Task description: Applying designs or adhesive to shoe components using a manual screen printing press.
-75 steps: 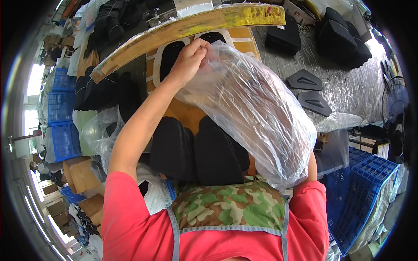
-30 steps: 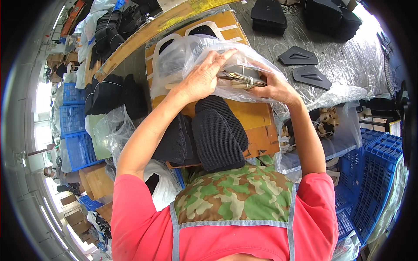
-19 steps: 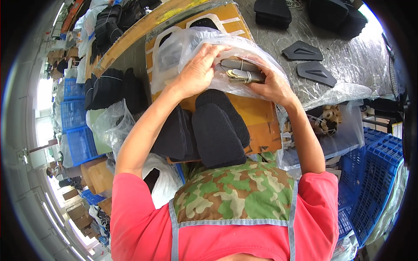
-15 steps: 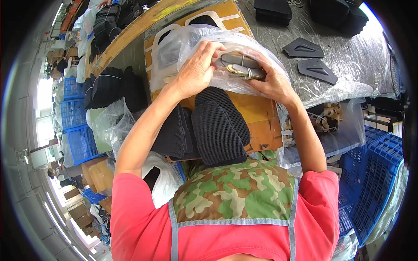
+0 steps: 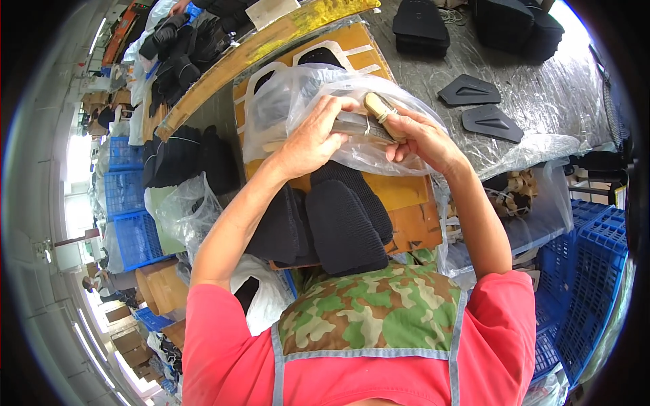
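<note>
A clear plastic bag (image 5: 271, 111) lies crumpled on the yellow-brown board before me. In its opening my left hand (image 5: 315, 135) curls thumb and fingers round one end of a grey bundle (image 5: 355, 127) of flat pieces, tied with white string. My right hand (image 5: 428, 139) grips a smaller pale bundle (image 5: 376, 107) with thumb and fingers, its rounded end tilted up above the grey one. Its lower fingers sit by the grey bundle's other end; whether they touch it is hard to tell. Closer to my body lie black textured pads (image 5: 345, 227) with rounded ends, overlapping.
Two black moulded plates (image 5: 493, 123) lie on the plastic-covered table (image 5: 433, 132) at right, with stacks of black pads (image 5: 421, 30) behind. A wooden bar (image 5: 237, 57) crosses at upper left. Blue crates (image 5: 592, 271) stand at right. Another person's hand (image 5: 179, 7) shows at far upper left.
The pale bundle has been lifted and turned upright in my right hand, off the grey one. My left hand has closed in on the grey bundle's end. The view has shifted slightly.
</note>
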### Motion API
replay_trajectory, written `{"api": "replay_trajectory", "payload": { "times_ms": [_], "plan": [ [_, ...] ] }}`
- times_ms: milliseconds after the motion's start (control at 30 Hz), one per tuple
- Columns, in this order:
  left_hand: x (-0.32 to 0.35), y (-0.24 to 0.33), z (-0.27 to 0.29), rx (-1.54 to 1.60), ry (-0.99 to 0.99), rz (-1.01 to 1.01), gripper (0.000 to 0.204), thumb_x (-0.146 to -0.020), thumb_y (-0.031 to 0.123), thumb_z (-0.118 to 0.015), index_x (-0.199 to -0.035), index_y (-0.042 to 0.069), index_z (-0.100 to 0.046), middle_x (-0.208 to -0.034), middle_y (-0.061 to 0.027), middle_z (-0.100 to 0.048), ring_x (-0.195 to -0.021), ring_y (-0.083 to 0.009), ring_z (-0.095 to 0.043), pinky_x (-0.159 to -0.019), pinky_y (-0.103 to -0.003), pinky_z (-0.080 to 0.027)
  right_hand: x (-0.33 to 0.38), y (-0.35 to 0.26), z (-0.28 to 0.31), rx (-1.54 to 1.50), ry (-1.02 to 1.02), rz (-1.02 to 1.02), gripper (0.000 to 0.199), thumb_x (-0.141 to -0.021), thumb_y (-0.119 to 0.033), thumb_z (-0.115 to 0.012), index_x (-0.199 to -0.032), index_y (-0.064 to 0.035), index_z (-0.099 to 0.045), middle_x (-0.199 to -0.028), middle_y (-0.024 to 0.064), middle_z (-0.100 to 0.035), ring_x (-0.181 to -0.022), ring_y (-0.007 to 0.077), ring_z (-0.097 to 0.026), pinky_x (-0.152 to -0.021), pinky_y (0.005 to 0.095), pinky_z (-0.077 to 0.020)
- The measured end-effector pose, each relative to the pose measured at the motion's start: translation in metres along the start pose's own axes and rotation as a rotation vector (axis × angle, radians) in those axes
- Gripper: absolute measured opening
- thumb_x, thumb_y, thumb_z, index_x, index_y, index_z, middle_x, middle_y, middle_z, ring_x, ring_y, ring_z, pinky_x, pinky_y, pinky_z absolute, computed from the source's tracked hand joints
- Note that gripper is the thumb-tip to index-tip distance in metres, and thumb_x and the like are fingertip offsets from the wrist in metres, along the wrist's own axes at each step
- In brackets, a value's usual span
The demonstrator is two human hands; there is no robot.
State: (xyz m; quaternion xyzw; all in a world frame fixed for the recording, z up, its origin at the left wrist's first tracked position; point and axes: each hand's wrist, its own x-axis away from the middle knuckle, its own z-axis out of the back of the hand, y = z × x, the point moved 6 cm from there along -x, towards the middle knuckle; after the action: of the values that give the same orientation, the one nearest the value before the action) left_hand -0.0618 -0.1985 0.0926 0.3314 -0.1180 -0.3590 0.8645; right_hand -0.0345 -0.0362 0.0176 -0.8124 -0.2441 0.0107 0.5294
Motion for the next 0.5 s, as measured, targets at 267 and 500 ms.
{"api": "replay_trajectory", "payload": {
  "times_ms": [267,500],
  "plan": [
    [0.005,-0.016,0.002,0.065,-0.052,0.185,0.030,-0.087,0.001,-0.053,-0.116,0.005,-0.054,-0.107,-0.0054,-0.052,-0.097,-0.0143,-0.056,-0.085,-0.027,-0.045,-0.004,0.005,0.015,0.284,0.034,-0.154,0.047,-0.094,-0.040,-0.052,-0.126,-0.0057,-0.052,-0.093,0.0091,-0.062,-0.070,0.0092,-0.064,-0.057,0.0239,-0.0486],
    [0.011,-0.020,0.005,0.304,-0.001,0.277,0.024,-0.086,0.003,-0.058,-0.109,0.005,-0.054,-0.101,-0.0064,-0.053,-0.090,-0.0163,-0.059,-0.078,-0.031,-0.048,0.003,-0.010,0.005,0.832,0.243,0.204,0.046,-0.085,-0.025,-0.056,-0.129,-0.0109,-0.050,-0.096,0.0176,-0.064,-0.085,0.0332,-0.061,-0.079,0.0378,-0.0483]
  ]
}}
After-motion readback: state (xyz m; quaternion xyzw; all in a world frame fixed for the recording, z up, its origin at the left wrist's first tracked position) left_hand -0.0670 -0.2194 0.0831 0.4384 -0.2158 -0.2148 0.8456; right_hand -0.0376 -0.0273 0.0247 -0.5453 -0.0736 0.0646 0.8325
